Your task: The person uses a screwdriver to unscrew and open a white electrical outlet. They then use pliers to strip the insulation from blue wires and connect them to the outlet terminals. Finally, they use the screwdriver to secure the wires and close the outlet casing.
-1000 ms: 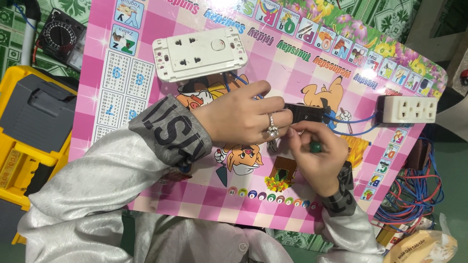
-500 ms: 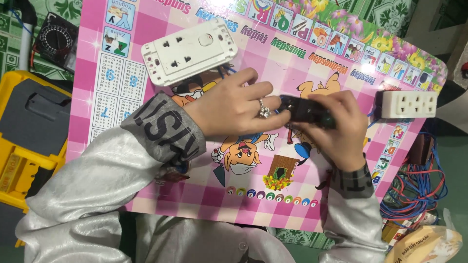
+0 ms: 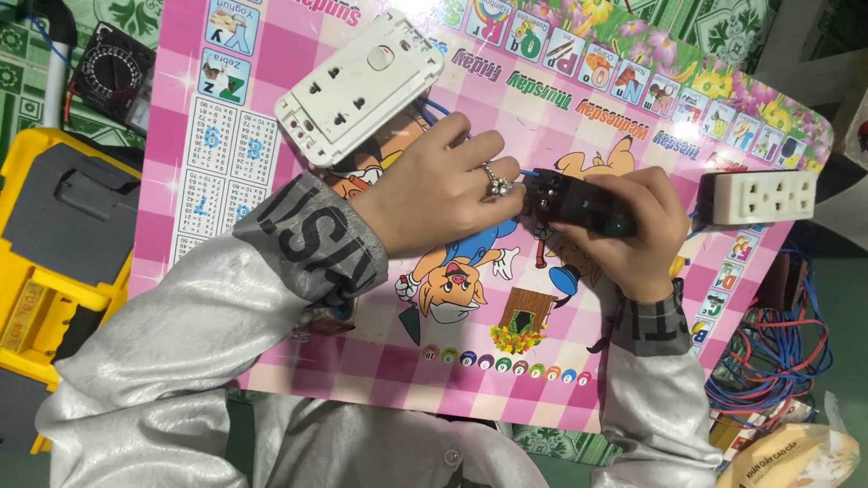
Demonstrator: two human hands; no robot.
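Observation:
My left hand [image 3: 434, 185], with a ring on one finger, grips the left end of a small black electrical part [image 3: 568, 201] over a pink children's table [image 3: 380, 361]. My right hand [image 3: 633, 239] holds the same black part from the right and below; a green-tipped tool shows at its fingers. Thin blue wires run from the part towards a white socket plate [image 3: 357, 86] at the upper left and a white socket strip [image 3: 758, 197] at the right.
A yellow and grey tool case [image 3: 54, 235] lies left of the table. A black multimeter [image 3: 113, 77] sits at the upper left. Coils of red and blue wire [image 3: 768, 352] lie at the lower right, beside a plastic bag [image 3: 796, 456].
The right hand has turned from working with the tool below the black part to gripping it. Both hands and the part have shifted slightly; the view has moved.

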